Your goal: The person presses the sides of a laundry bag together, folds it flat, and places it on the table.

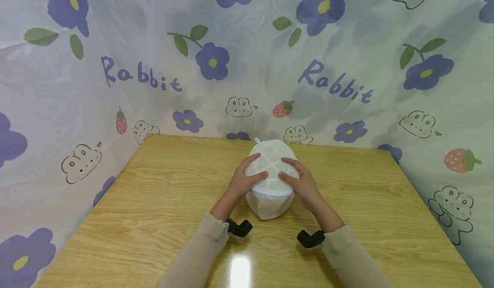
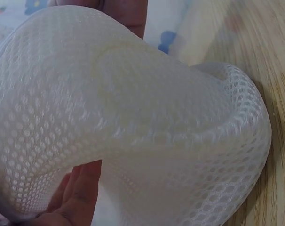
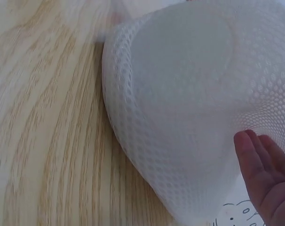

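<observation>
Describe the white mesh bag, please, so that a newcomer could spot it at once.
Find the wooden table below the rabbit-print backdrop. Near its middle, the left hand and right hand hold the white mesh bag between them. Its rounded, hole-dotted netting sets it apart from the grained wood and printed backdrop.

On the wooden surface (image 1: 173,185), the left hand (image 1: 244,177) grips a white mesh bag (image 1: 272,183) at nine o'clock, the right hand (image 1: 304,182) at three
</observation>
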Tool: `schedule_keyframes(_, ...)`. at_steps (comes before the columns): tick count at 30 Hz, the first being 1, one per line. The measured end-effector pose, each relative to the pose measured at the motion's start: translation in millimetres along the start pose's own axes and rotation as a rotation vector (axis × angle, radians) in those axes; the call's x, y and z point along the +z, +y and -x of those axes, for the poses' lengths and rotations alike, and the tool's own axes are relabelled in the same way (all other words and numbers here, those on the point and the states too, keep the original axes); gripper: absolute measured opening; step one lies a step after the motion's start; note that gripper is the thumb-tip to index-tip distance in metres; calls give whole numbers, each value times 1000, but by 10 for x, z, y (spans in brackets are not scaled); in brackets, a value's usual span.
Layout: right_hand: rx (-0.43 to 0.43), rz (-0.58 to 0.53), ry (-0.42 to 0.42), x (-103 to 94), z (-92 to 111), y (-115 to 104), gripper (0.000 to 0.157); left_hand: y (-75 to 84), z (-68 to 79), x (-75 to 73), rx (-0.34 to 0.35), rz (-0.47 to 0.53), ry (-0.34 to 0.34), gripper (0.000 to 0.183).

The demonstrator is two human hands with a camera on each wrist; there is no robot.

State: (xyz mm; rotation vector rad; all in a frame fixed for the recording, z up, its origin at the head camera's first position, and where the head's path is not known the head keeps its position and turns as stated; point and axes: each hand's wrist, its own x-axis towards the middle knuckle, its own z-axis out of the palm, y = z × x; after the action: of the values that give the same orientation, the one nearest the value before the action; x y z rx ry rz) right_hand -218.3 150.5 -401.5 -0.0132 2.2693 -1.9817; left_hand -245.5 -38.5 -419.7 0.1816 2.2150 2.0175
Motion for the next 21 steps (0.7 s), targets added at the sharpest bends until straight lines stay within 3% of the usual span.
schedule_keyframes(8, -18, 49, 4, -62, 2, 24, 53, 25, 28, -2, 36, -91, 7, 78)
schedule_keyframes(11, -53, 116, 18, -79, 3, 41, 57, 22, 30, -5, 62, -145, 3, 81)
schedule_keyframes(18, -264, 522, 132, -103, 6, 96, 65, 45, 73, 4, 151, -367, 58, 85)
schedule_keyframes(21, -335, 646, 180, -107, 34, 66, 68, 45, 82, -4, 197, -461, 85, 87)
